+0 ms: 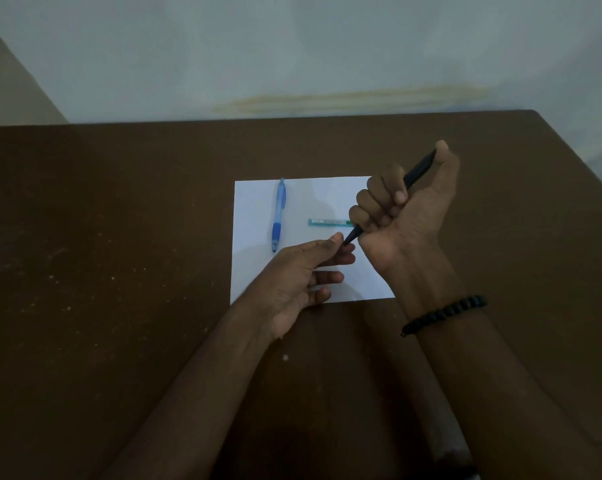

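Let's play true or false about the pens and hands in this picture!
1. The right hand grips a black pen. True.
2. The blue pen is held in a hand. False: it lies on the white paper.
3. The left hand pinches the black pen's tip. True.
4. The black bead bracelet is on the left wrist. False: it is on the right wrist.
5. The small teal case lies on the white paper. True.
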